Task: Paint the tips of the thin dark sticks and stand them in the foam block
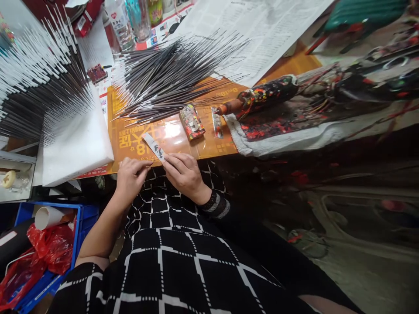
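My right hand point(186, 175) holds the lower end of a narrow white strip point(151, 143) with dark smudges, over the table's front edge. To its left, my left hand point(131, 178) is closed, with thumb and forefinger pinched together; whatever is between them is too small to make out. Beyond the hands lies a heap of thin dark sticks point(163, 74) with white ends. A paint-spattered block point(192, 122) sits just past my right hand. On the left, many more dark sticks with white tips point(39, 83) stand fanned out by a white foam block point(78, 139).
A paint-stained tool with a wooden tip point(231, 107) rests on the right beside a stained white cloth point(252, 146). Newspaper point(258, 39) and clear bottles point(121, 26) are at the back. Low on the left stands a blue crate point(85, 222) holding red plastic bags point(54, 248).
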